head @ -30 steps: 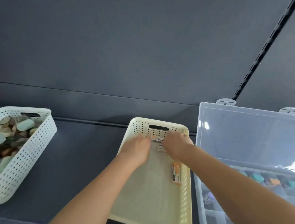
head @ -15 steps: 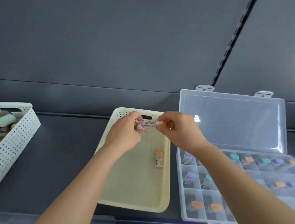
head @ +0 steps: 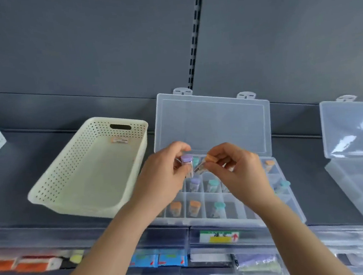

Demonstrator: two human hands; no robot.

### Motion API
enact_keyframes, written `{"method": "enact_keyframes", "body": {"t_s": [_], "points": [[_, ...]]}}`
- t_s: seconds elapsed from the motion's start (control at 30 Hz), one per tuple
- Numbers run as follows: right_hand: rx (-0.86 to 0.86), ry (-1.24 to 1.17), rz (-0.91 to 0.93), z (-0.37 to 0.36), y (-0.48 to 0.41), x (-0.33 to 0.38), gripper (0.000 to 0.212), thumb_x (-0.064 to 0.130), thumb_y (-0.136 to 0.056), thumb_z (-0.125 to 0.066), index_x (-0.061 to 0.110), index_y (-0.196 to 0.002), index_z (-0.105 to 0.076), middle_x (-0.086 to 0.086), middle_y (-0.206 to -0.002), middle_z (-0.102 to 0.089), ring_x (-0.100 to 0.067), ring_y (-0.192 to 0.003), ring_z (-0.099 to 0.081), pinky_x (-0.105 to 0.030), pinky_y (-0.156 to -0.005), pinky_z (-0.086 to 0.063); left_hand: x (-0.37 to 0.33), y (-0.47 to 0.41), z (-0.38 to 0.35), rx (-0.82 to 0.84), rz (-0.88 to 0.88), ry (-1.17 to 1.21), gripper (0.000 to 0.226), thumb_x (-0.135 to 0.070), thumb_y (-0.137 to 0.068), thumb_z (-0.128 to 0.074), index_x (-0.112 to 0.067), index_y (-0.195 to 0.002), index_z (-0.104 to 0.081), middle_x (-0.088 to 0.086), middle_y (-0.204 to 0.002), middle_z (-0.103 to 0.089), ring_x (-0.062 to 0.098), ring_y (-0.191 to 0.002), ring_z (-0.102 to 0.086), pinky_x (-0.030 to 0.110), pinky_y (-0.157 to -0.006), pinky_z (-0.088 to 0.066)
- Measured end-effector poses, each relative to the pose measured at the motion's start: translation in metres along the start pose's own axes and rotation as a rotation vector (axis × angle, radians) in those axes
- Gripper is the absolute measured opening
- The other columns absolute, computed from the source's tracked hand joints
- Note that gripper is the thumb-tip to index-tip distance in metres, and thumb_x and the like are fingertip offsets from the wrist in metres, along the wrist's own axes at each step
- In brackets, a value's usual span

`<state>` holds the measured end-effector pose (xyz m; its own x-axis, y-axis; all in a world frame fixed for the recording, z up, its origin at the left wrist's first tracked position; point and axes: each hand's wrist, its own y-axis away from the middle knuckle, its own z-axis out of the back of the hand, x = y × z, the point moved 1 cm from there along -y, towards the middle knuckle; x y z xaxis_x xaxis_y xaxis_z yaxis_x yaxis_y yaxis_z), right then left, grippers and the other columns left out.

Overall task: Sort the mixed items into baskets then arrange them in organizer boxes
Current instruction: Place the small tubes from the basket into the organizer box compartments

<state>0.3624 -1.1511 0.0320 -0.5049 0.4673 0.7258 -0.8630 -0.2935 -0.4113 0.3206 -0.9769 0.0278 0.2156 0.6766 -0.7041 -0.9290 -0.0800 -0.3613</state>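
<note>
Left hand (head: 160,178) and right hand (head: 238,169) moved from basket (head: 65,169) to above organizer box (head: 212,123).
Left pinches a purple-capped vial (head: 187,160), right an orange-capped vial (head: 208,158).

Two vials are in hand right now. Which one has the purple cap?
The purple-capped vial is the one the left hand holds. The right hand pinches the orange-capped vial.

Even, soft light; glare on the right lid (head: 359,126); blurred edges.
</note>
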Motion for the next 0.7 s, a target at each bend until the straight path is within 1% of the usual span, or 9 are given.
{"method": "enact_keyframes", "body": {"t_s": [0.07, 0.1, 0.2, 0.23, 0.37, 0.47, 0.53, 0.6, 0.7], "points": [[0.005, 0.036, -0.003, 0.016, 0.013, -0.011, 0.013, 0.012, -0.077, -0.076, 0.018, -0.082, -0.066, 0.016, -0.071, -0.065, -0.002, -0.067, -0.06, -0.008, -0.06, -0.043, -0.015, 0.009, -0.019, 0.012, -0.036, -0.01, 0.02, -0.013, -0.083, -0.069, -0.024, -0.1, -0.065, -0.017, -0.086, -0.064, 0.0, -0.073, -0.061, 0.011, -0.067, -0.046], [0.007, 0.058, 0.001, 0.023, 0.018, -0.016, 0.012, 0.011, -0.077, -0.076, 0.017, -0.082, -0.067, 0.015, -0.072, -0.065, -0.002, -0.068, -0.06, -0.009, -0.06, -0.045, -0.023, 0.012, -0.027, 0.033, -0.055, -0.018, 0.017, -0.013, -0.083, -0.069, -0.022, -0.098, -0.066, -0.017, -0.085, -0.064, 0.0, -0.073, -0.06, 0.01, -0.066, -0.045], [-0.006, 0.14, 0.021, 0.043, 0.032, -0.029, 0.012, 0.01, -0.075, -0.077, 0.015, -0.084, -0.07, 0.01, -0.076, -0.066, -0.006, -0.065, -0.06, -0.016, -0.06, -0.049, -0.042, 0.021, -0.05, 0.108, -0.102, -0.046, 0.005, -0.013, -0.086, -0.065, -0.017, -0.089, -0.065, -0.01, -0.083, -0.066, 0.004, -0.073, -0.06, 0.026, -0.067, -0.05], [-0.011, 0.163, 0.023, 0.049, 0.036, -0.033, 0.012, 0.01, -0.075, -0.078, 0.014, -0.085, -0.071, 0.008, -0.077, -0.066, -0.007, -0.065, -0.06, -0.018, -0.061, -0.05, -0.046, 0.022, -0.056, 0.124, -0.11, -0.06, 0.004, -0.013, -0.087, -0.063, -0.017, -0.088, -0.065, -0.009, -0.083, -0.067, 0.006, -0.075, -0.061, 0.029, -0.069, -0.051], [0.024, 0.224, 0.003, 0.065, 0.051, -0.046, 0.01, 0.011, -0.077, -0.075, 0.015, -0.086, -0.072, 0.005, -0.079, -0.069, -0.01, -0.067, -0.06, -0.022, -0.063, -0.051, -0.058, 0.025, -0.08, 0.181, -0.123, -0.159, 0.005, -0.014, -0.088, -0.06, -0.016, -0.089, -0.065, -0.007, -0.09, -0.067, 0.009, -0.08, -0.059, 0.026, -0.073, -0.049], [0.063, 0.27, -0.014, 0.071, 0.061, -0.056, 0.008, 0.012, -0.078, -0.073, 0.016, -0.085, -0.071, 0.004, -0.08, -0.069, -0.012, -0.07, -0.06, -0.026, -0.064, -0.051, -0.059, 0.027, -0.096, 0.244, -0.138, -0.257, 0.008, -0.015, -0.089, -0.058, -0.013, -0.082, -0.062, -0.006, -0.093, -0.062, 0.011, -0.085, -0.055, 0.026, -0.075, -0.047], [0.095, 0.341, -0.015, 0.072, 0.065, -0.062, 0.007, 0.015, -0.08, -0.07, 0.016, -0.087, -0.071, 0.003, -0.082, -0.069, -0.015, -0.073, -0.061, -0.03, -0.067, -0.053, -0.056, 0.03, -0.103, 0.261, -0.159, -0.335, 0.012, -0.017, -0.089, -0.057, -0.018, -0.078, -0.058, -0.006, -0.093, -0.061, 0.01, -0.089, -0.054, 0.025, -0.08, -0.046], [0.138, 0.408, -0.031, 0.07, 0.07, -0.068, 0.009, 0.02, -0.083, -0.066, 0.018, -0.091, -0.071, 0.004, -0.087, -0.07, -0.015, -0.078, -0.062, -0.03, -0.071, -0.053, -0.052, 0.032, -0.108, 0.254, -0.178, -0.412, 0.009, -0.021, -0.09, -0.057, -0.021, -0.082, -0.061, -0.009, -0.094, -0.062, 0.008, -0.091, -0.054, 0.024, -0.084, -0.042], [0.193, 0.453, -0.045, 0.065, 0.074, -0.074, 0.014, 0.025, -0.087, -0.061, 0.021, -0.097, -0.071, 0.006, -0.094, -0.071, -0.013, -0.086, -0.061, -0.028, -0.076, -0.052, -0.049, 0.034, -0.115, 0.266, -0.182, -0.503, 0.008, -0.026, -0.092, -0.057, -0.026, -0.093, -0.065, -0.013, -0.096, -0.063, 0.008, -0.092, -0.05, 0.025, -0.082, -0.029]]}}
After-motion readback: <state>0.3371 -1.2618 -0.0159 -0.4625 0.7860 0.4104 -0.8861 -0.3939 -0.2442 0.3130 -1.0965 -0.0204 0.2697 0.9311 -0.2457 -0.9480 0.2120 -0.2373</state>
